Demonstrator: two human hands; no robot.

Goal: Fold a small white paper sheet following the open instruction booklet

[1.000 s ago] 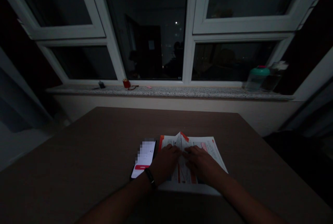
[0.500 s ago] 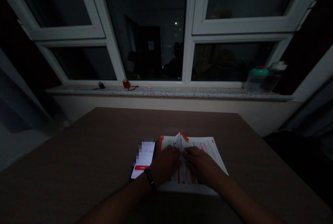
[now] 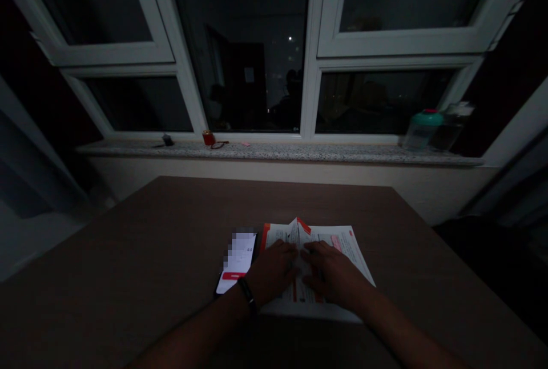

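Note:
A printed sheet or booklet [image 3: 357,252] with orange edges lies on the dark table, and a folded part of it stands up in a peak at its top middle. On its left half rests my left hand [image 3: 276,269], a dark band round the wrist, fingertips at the raised fold. My right hand [image 3: 331,272] faces it from the other side, its fingertips also at the fold. Both hands are bent around the folded paper. Just left of the paper lies a phone [image 3: 240,257] with a lit screen, partly behind my left wrist.
The brown table [image 3: 149,243] reaches to the wall below a speckled windowsill [image 3: 274,152]. On the sill are a small red jar [image 3: 208,138], a dark little bottle [image 3: 167,139], and a teal-lidded bottle [image 3: 423,129] beside another clear one [image 3: 451,126].
The fingers of my right hand have shifted slightly on the paper. My left hand and the phone look almost the same.

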